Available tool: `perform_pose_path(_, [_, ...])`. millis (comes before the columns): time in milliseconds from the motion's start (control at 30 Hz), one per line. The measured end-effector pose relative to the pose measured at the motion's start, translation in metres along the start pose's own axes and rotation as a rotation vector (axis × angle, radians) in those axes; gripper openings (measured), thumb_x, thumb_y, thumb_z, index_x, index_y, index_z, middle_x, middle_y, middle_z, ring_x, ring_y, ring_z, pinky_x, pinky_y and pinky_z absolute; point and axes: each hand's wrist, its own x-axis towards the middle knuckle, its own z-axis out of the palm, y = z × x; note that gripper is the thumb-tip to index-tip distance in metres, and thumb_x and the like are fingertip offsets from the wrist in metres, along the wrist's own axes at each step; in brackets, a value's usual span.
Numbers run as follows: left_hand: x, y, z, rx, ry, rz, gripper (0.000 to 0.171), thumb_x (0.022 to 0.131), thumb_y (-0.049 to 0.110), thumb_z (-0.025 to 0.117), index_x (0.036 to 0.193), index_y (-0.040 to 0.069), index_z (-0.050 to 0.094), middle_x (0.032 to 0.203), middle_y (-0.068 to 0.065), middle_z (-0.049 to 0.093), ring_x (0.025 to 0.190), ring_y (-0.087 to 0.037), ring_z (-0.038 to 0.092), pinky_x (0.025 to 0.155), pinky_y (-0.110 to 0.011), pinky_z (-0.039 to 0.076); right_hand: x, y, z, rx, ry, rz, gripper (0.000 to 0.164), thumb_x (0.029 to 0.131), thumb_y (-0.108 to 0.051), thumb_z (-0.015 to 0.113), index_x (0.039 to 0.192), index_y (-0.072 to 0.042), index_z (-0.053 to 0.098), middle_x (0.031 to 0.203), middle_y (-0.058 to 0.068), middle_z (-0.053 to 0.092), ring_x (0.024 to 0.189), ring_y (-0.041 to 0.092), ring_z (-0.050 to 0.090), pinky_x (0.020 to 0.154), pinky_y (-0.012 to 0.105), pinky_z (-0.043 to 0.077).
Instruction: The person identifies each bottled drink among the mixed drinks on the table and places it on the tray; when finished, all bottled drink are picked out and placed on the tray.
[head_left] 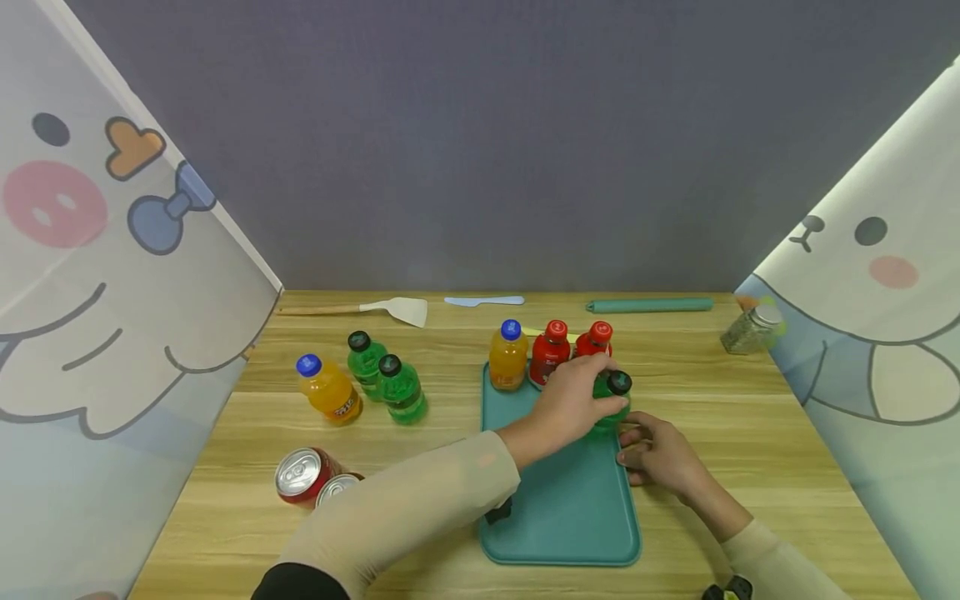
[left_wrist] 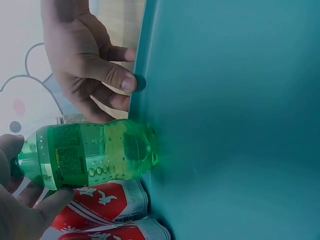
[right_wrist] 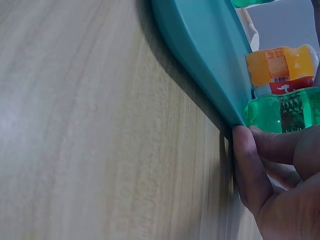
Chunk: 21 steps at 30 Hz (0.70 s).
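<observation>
Wood-grain bench [head_left: 750, 433]: our left hand [head_left: 572, 400] grips a green bottle [left_wrist: 102, 152] at the right edge of the tray [head_left: 562, 512]; our right hand [head_left: 663, 455] pinches that edge. Tugging could topple the red bottles [head_left: 550, 354].

Behind the surface [head_left: 750, 433] rises a plain dark grey wall [head_left: 480, 150]. Left of the surface, a pale panel [head_left: 67, 292] slants outward, printed with a pink oval [head_left: 55, 204] and a blue bow [head_left: 155, 225]; right of the surface stands another pale cartoon panel [head_left: 900, 333]. The surface is light wood grain, with a soft sheen [right_wrist: 15, 120] in the right wrist view.
</observation>
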Motion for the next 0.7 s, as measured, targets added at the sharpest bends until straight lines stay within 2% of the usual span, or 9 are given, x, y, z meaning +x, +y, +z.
perform_pose_path(133, [-0.001,0.001,-0.001,0.030,-0.022,-0.007,0.040,0.096,0.039,0.074,0.130,0.022,0.062,0.124,0.009,0.069,0.103,-0.005,0.065,0.088,-0.019,0.054,0.001,0.000,0.000,-0.008,0.002,0.002,0.064,0.091,0.007,0.068,0.148,0.009,0.040,0.113,0.024,0.062,0.080,0.023,0.069,0.060,0.040,0.063])
perform_pose_path(267, [-0.004,0.002,-0.006,0.052,-0.072,-0.018,0.049,0.097,0.043,0.071,0.139,0.023,0.058,0.136,0.008,0.064,0.117,-0.010,0.064,0.099,-0.025,0.053,0.001,0.000,0.000,-0.014,0.005,0.009,0.064,0.091,0.007,0.069,0.148,0.008,0.040,0.113,0.024,0.062,0.079,0.023,0.069,0.060,0.040,0.063])
perform_pose_path(433, [-0.008,0.004,-0.012,0.057,-0.125,-0.028,0.058,0.098,0.046,0.068,0.150,0.025,0.052,0.149,0.007,0.056,0.135,-0.016,0.056,0.109,-0.034,0.049,0.001,0.000,-0.001,-0.025,0.007,0.001,0.064,0.091,0.006,0.069,0.148,0.008,0.040,0.113,0.024,0.062,0.079,0.023,0.069,0.059,0.040,0.063])
perform_pose_path(700, [-0.020,0.005,-0.018,0.038,-0.135,-0.040,0.063,0.098,0.048,0.068,0.154,0.027,0.047,0.154,0.007,0.051,0.141,-0.019,0.050,0.113,-0.040,0.046,0.001,0.001,0.000,-0.030,0.013,0.015,0.063,0.091,0.007,0.068,0.148,0.007,0.041,0.114,0.024,0.062,0.078,0.022,0.069,0.060,0.041,0.063])
